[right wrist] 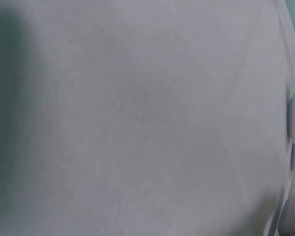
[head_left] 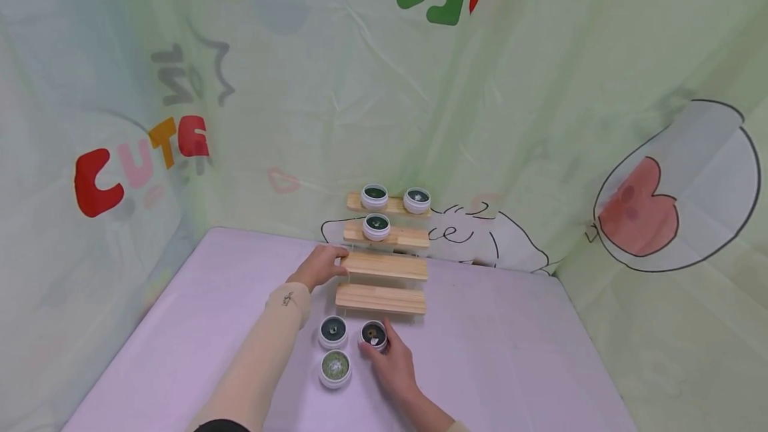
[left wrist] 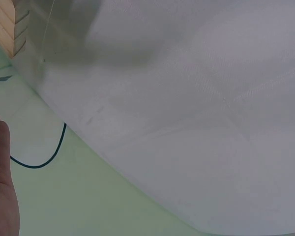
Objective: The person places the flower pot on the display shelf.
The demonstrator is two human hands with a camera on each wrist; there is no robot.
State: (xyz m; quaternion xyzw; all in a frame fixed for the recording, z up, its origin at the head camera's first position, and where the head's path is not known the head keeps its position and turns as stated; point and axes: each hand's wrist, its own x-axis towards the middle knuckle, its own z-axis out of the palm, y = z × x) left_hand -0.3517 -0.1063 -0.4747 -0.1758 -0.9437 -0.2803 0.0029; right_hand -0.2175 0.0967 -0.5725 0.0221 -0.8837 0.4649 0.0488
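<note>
A wooden step rack stands at the back of the table, its third plank (head_left: 387,265) bare. My left hand (head_left: 318,267) holds that plank's left end between thumb and fingers. In the left wrist view part of the left hand (left wrist: 0,187) shows at the edge, apart from a plank end (left wrist: 2,24). Low in front of the rack, my right hand (head_left: 393,359) grips a small round white jar (head_left: 374,335) with dark contents. Left of it on the table are a dark-green jar (head_left: 333,331) and a lighter green jar (head_left: 335,368).
Two jars (head_left: 375,197) (head_left: 417,199) stand on the top plank, and one jar (head_left: 377,226) on the second plank. The lowest plank (head_left: 381,299) is bare. A lilac cloth (head_left: 504,345) covers the table; a printed curtain (head_left: 336,119) hangs behind.
</note>
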